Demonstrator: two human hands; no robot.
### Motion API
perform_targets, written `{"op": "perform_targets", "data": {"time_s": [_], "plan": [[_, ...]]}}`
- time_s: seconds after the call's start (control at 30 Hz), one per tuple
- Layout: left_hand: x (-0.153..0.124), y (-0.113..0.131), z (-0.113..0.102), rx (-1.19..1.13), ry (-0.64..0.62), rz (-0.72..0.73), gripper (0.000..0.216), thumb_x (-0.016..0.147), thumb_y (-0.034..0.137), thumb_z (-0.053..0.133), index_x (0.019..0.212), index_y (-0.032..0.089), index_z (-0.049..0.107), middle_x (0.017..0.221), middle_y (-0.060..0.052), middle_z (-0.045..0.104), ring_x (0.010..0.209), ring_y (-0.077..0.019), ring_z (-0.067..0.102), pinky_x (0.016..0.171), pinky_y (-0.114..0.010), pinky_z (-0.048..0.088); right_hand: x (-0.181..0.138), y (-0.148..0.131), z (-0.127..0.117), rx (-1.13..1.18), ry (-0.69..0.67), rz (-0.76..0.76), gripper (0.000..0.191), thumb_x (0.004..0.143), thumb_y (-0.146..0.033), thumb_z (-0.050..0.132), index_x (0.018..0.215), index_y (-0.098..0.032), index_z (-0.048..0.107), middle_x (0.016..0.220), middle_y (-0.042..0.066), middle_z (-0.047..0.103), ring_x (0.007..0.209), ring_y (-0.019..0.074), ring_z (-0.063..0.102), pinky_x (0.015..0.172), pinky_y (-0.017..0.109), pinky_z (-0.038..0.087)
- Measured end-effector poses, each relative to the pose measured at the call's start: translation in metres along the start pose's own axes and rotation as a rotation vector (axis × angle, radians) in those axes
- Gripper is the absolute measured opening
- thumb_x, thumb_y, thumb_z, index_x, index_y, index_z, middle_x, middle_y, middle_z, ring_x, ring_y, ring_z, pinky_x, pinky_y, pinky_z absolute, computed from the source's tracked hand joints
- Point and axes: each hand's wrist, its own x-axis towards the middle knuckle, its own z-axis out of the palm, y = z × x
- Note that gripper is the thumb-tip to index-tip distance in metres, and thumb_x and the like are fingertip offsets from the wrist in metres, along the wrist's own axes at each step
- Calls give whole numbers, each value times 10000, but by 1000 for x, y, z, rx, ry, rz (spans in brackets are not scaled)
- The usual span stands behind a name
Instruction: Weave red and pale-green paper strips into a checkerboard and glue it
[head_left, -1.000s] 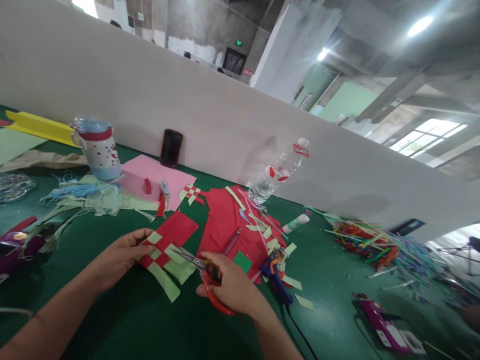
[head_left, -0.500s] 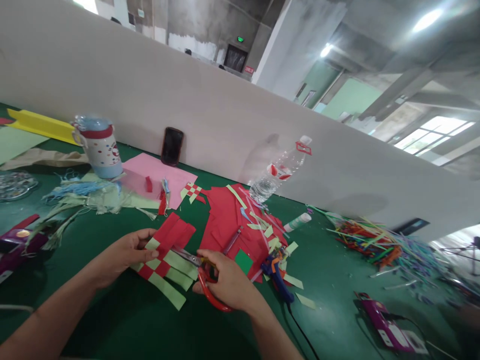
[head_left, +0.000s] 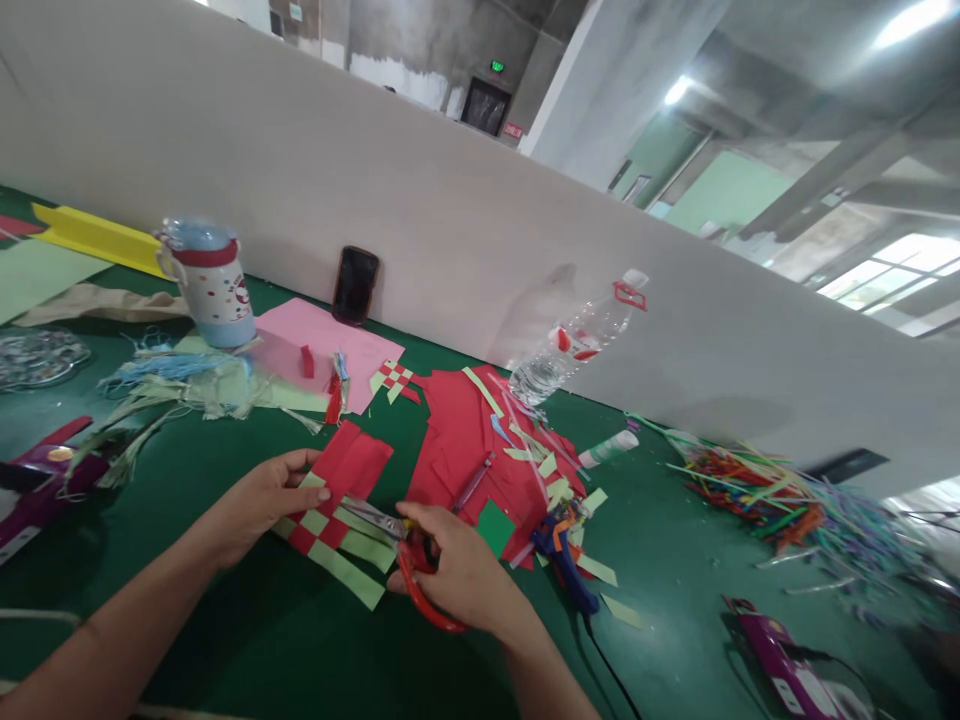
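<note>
My left hand (head_left: 274, 500) pinches a woven paper piece (head_left: 352, 462), with thumb on top. It is red at its upper part and checkered red and pale green lower down, with loose pale green strips pointing right. Red-handled scissors (head_left: 424, 592) are in my right hand (head_left: 465, 572), whose fingers wrap round the handles. Their metal blades reach left to the woven piece, over the green strips by its red part. Whether the blades are cutting paper I cannot tell. A smaller red and green woven piece (head_left: 395, 377) lies farther back.
Red paper sheets (head_left: 450, 425) with green scraps lie behind my right hand. A blue glue gun (head_left: 574, 570) with a cord rests right of it. Along the partition stand a plastic bottle (head_left: 574, 345), a phone (head_left: 356, 286) and a flask (head_left: 217, 295). Colourful sticks (head_left: 772, 490) lie at right.
The view has shifted slightly, so the table things appear a little farther right. My hands keep their grip on the woven paper piece and the scissors, whose blades stay by the green strips.
</note>
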Motion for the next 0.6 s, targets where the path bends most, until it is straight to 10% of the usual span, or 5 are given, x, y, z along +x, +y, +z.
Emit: {"op": "perform_targets", "data": {"time_s": [0.6], "plan": [[-1,-1,-2,-31,24,22,735,659,389,943,1253,203,550,877,-41,829,708,-241,784,638,-355,651,3,-7,4,-139,72,-77,656,835,-393,805,1443,-226,621,1367,126,687,1267,300,648,1062,420,518]]}}
